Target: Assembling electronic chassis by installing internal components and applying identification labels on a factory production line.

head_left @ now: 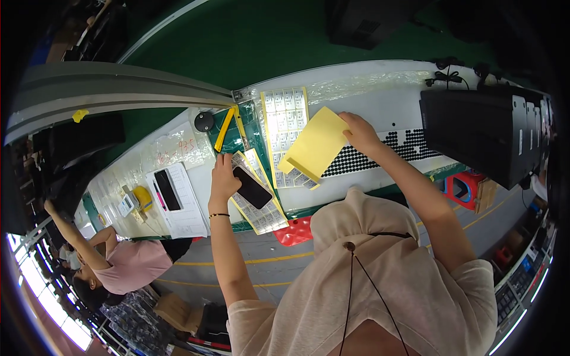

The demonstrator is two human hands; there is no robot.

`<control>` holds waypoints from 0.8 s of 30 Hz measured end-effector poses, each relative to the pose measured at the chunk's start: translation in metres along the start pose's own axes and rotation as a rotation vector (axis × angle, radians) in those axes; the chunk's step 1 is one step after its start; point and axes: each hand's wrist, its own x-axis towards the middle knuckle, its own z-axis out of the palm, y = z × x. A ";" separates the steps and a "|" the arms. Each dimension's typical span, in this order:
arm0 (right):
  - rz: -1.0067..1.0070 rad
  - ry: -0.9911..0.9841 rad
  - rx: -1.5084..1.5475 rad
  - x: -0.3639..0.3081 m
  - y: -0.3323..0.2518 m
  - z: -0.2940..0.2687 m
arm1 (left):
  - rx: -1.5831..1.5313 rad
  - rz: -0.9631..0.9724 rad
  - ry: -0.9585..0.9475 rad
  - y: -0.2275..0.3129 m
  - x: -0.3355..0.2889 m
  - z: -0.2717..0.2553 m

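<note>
My right hand (361, 135) pinches the upper right corner of a yellow backing sheet (317, 142), whose lower edge is folded over. Under it, partly covered, a white label sheet (285, 110) with rows of printed labels lies on the bench. My left hand (224, 178) rests at the upper left edge of another label sheet (265, 221), fingers stretched out. A dark smartphone (252, 187) lies on that sheet beside my left thumb. Right of the yellow sheet, rows of small black round pads (389, 148) sit on a white sheet, partly hidden by my right forearm.
A yellow utility knife (224, 129) and black round object (203, 121) lie beyond my left hand. Further left are papers (185, 204) with another phone (167, 190) and pink pen (160, 196). Black cases (475, 133) stand right. A co-worker (133, 264) is at left.
</note>
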 end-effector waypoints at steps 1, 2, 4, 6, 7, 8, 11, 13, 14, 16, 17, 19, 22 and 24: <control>-0.012 0.002 -0.004 0.000 0.001 0.001 | 0.003 0.002 -0.004 -0.001 -0.001 0.000; -0.007 0.005 -0.001 0.000 0.000 0.001 | 0.014 0.069 0.030 -0.001 -0.001 -0.002; 0.002 -0.013 0.007 -0.001 -0.002 0.000 | 0.027 0.140 0.059 0.000 -0.002 -0.004; 0.014 -0.013 0.021 -0.001 -0.001 -0.001 | 0.031 0.127 -0.037 0.004 -0.002 -0.007; 0.021 -0.017 0.033 -0.002 -0.001 -0.001 | 0.033 0.131 -0.040 0.005 -0.002 -0.008; 0.024 -0.014 0.036 -0.002 -0.002 -0.001 | 0.042 0.118 -0.070 0.005 -0.003 -0.009; 0.037 -0.021 0.043 -0.003 -0.002 0.000 | 0.009 0.049 -0.136 0.005 0.000 -0.007; 0.010 -0.003 0.025 -0.002 -0.001 0.002 | -0.031 -0.009 -0.172 0.003 0.000 -0.006; 0.014 0.000 0.028 -0.003 -0.001 0.003 | -0.036 -0.015 -0.185 0.005 0.003 -0.007; -0.015 0.057 0.024 -0.005 -0.001 0.004 | -0.038 -0.020 -0.201 0.008 0.004 -0.008; -0.010 0.061 0.028 -0.006 -0.002 0.005 | 0.070 0.040 -0.181 0.015 0.003 -0.011; -0.051 0.115 -0.006 -0.009 -0.002 0.007 | 0.180 0.105 -0.165 0.026 0.005 -0.013; -0.031 0.085 -0.001 -0.006 -0.002 0.007 | 0.230 0.270 -0.172 0.034 0.008 -0.010; -0.029 0.071 0.013 -0.005 0.002 0.007 | 0.196 0.282 -0.187 0.031 0.009 -0.010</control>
